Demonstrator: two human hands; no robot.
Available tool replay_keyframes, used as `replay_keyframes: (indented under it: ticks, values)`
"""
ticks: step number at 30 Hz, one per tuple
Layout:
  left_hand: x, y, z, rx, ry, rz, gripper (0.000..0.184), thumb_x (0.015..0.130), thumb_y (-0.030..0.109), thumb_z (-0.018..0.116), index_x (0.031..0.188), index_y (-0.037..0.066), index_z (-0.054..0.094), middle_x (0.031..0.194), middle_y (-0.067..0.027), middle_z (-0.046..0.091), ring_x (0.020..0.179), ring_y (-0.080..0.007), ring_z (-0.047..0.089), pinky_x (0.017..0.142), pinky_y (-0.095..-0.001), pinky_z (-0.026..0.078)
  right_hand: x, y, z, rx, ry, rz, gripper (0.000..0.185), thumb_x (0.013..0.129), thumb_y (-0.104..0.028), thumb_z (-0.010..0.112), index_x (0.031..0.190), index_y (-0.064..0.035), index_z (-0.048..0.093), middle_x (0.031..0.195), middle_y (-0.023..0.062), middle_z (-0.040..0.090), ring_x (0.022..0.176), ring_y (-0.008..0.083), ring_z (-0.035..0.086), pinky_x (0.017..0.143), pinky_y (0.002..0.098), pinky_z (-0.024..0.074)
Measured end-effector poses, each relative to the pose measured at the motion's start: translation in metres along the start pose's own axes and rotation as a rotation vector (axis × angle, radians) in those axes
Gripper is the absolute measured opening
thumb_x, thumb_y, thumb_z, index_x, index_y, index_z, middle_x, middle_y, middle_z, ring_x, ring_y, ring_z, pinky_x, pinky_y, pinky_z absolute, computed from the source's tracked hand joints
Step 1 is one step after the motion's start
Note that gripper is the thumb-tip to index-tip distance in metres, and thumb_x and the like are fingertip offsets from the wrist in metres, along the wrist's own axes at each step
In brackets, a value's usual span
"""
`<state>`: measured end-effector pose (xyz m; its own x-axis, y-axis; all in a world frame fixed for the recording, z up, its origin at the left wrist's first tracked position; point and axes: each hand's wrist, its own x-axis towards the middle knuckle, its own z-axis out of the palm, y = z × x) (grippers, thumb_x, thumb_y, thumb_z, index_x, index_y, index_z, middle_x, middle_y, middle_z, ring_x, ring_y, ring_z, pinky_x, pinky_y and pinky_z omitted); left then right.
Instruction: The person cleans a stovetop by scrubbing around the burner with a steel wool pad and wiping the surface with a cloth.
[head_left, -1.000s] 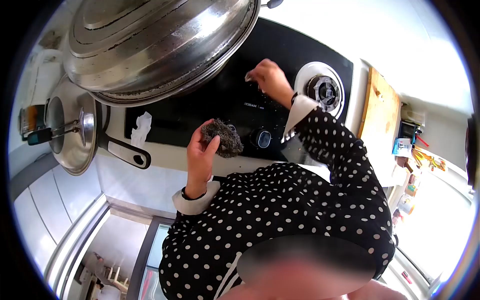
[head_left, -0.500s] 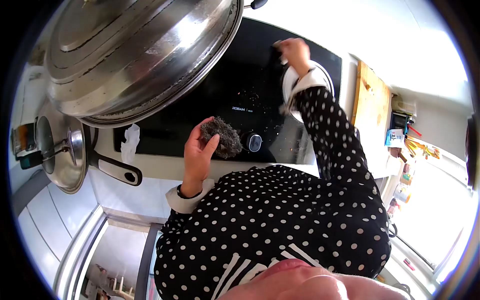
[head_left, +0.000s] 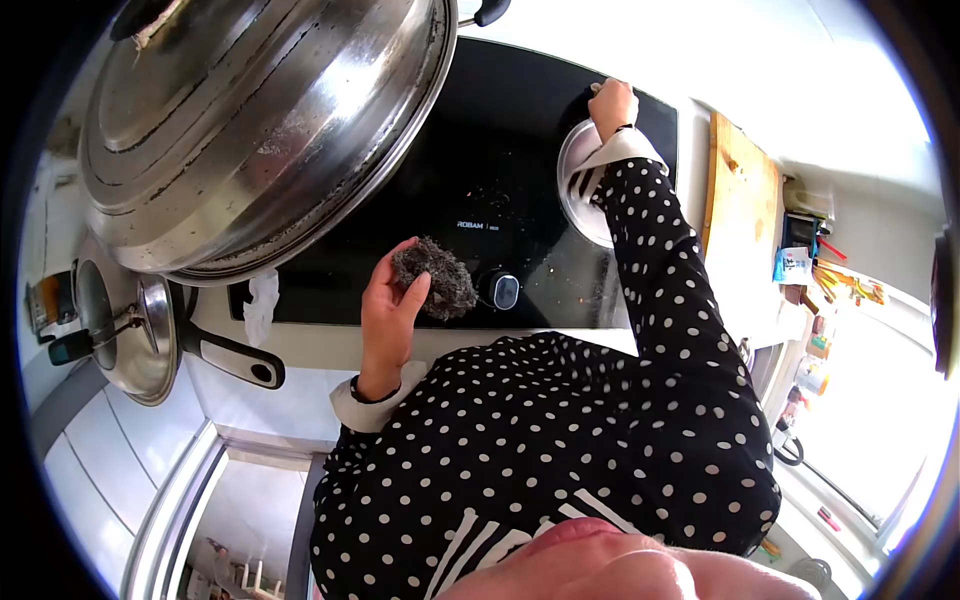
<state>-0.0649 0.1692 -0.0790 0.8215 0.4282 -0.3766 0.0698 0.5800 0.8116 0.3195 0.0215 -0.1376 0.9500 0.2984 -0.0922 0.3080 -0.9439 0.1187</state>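
Observation:
Near the front edge of the black glass stove (head_left: 520, 130), my left hand (head_left: 392, 320) is closed round a dark, matted steel wool pad (head_left: 436, 278). The pad is beside the stove knob (head_left: 500, 290). My right hand (head_left: 613, 107) is at the stove's far right, above the white burner ring (head_left: 583, 185). Its fingers are curled together, with a small pale bit at their tips that I cannot make out. Small crumbs are scattered round the printed logo in the middle of the glass.
A large steel lidded pot (head_left: 270, 130) covers the stove's left part. Beside it are a lidded pan with a black handle (head_left: 235, 357) and a crumpled white tissue (head_left: 262, 308). A wooden board (head_left: 738, 195) stands at the right.
My right hand has moved away and to the right, from the middle of the stove to its far right side. My left hand still holds the steel wool. The view has shifted slightly.

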Motion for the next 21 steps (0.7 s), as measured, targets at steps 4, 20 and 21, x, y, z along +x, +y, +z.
replay_keyframes:
  ticks: [4, 20, 21]
  values:
    - [0.000, -0.004, -0.004, -0.023, 0.021, -0.021, 0.040, 0.085, -0.002, 0.053, 0.123, -0.002, 0.044, 0.109, -0.0074, 0.056, 0.097, -0.0117, 0.053, 0.088, -0.0249, 0.042, -0.043, -0.026, 0.035, 0.025, 0.049, -0.302, 0.029, 0.070, -0.015, 0.064, 0.096, -0.0031, 0.061, 0.100, 0.0207, 0.054, 0.093, 0.0337, 0.056, 0.078, 0.0410, 0.0499]
    - [-0.008, 0.003, -0.011, -0.002, 0.051, 0.014, 0.039, 0.084, -0.003, 0.053, 0.123, -0.002, 0.044, 0.109, -0.0074, 0.055, 0.099, -0.0122, 0.052, 0.090, -0.0256, 0.041, -0.110, -0.064, 0.012, 0.597, 0.268, -0.752, 0.014, 0.071, -0.005, 0.056, 0.076, -0.0135, 0.066, 0.082, 0.0080, 0.058, 0.083, 0.0298, 0.053, 0.076, 0.0378, 0.0453]
    - [-0.007, 0.003, -0.011, -0.027, 0.053, 0.019, 0.039, 0.084, -0.003, 0.053, 0.122, -0.002, 0.044, 0.109, -0.0074, 0.055, 0.099, -0.0124, 0.052, 0.090, -0.0259, 0.041, -0.146, -0.060, 0.007, 0.622, 0.187, -0.893, 0.015, 0.070, -0.004, 0.056, 0.076, -0.0140, 0.066, 0.081, 0.0071, 0.057, 0.085, 0.0284, 0.053, 0.076, 0.0380, 0.0455]
